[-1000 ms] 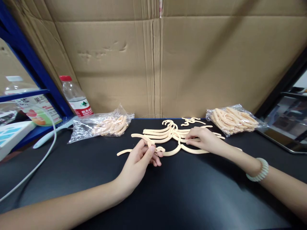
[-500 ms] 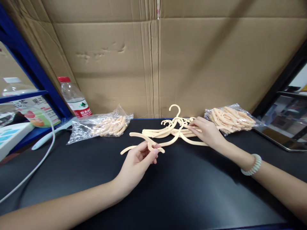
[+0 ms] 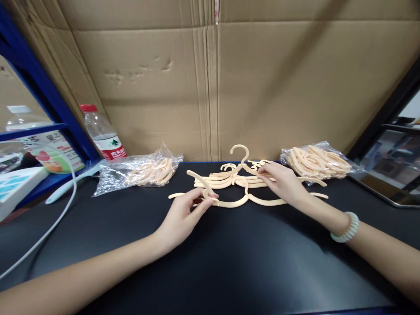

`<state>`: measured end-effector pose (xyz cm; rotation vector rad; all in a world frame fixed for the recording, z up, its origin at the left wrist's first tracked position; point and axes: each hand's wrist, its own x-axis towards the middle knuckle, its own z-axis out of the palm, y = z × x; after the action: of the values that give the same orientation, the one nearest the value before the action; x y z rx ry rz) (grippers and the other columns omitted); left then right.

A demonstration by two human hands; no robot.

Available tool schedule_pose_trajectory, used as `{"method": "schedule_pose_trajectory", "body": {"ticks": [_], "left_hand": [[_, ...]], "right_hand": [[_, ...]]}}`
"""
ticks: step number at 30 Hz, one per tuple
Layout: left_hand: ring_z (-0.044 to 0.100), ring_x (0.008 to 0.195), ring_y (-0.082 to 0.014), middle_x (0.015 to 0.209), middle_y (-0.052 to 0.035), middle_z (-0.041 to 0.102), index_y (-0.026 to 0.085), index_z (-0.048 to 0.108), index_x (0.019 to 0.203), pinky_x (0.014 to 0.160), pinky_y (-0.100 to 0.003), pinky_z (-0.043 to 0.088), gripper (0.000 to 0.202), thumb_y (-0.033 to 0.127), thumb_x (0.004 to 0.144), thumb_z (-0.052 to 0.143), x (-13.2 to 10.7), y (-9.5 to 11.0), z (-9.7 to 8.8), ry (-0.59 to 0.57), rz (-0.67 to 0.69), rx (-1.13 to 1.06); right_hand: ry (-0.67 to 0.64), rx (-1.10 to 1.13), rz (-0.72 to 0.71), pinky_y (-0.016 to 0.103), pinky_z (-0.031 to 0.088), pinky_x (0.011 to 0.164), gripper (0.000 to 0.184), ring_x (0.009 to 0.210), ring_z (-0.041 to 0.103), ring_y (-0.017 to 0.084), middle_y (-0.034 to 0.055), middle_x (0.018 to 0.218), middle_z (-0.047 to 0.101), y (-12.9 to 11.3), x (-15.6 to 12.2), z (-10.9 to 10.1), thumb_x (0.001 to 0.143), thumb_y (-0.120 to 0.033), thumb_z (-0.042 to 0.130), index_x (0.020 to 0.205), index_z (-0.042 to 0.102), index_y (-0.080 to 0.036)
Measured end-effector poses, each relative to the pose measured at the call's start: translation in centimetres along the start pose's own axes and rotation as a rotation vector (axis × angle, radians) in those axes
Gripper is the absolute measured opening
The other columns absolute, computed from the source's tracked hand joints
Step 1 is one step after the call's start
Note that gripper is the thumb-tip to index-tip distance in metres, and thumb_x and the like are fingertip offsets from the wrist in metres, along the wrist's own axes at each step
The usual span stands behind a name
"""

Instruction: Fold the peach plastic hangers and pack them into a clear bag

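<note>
Evidently, the right hand (image 3: 281, 181) pinches a hanger (image 3: 243, 165) by one side at frame centre, leaving its hook (image 3: 248, 154) free; left of centre, the left hand (image 3: 183, 214) holds a curved piece (image 3: 198, 179) between closed thumb and fingers, probably for control.

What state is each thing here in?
Left hand, pinching a beige hanger piece
Right hand, gripping a raised hanger
Lower hangers, lying on the desk
Left plastic bag, slack, partly filled
Right plastic bag, well filled
Red-capped water bottle, closed
White-capped bottle, closed
Brush, lying down
Bracelet, worn on right wrist
</note>
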<state>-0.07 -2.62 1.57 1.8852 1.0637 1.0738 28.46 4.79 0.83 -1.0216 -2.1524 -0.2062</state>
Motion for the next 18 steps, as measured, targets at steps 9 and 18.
{"method": "schedule_pose_trajectory", "body": {"ticks": [9,18], "left_hand": [[0.060,0.069,-0.0135,0.082,-0.0017,0.064,0.020,0.046,0.087,0.068,-0.028,0.046,0.018,0.035,0.092,0.054,-0.1,0.2,0.6,0.133,-0.040,-0.356],[0.052,0.070,-0.0107,0.079,0.0009,0.055,0.017,0.053,0.084,0.070,-0.025,0.043,0.015,0.030,0.089,0.060,0.0,-0.5,0.6,0.191,-0.053,-0.417]], "right_hand": [[-0.079,0.071,0.053,0.037,0.050,0.078,0.032,0.094,0.063,0.025,0.0089,0.105,0.066,-0.5,0.4,-3.3,0.091,-0.016,0.040,0.122,0.047,-0.021],[-0.233,0.268,0.171,0.026,0.041,0.056,0.024,0.060,0.050,0.016,-0.0022,0.066,0.049,-3.5,0.1,-3.8,0.097,-0.037,0.041,0.115,0.048,-0.023]]}}
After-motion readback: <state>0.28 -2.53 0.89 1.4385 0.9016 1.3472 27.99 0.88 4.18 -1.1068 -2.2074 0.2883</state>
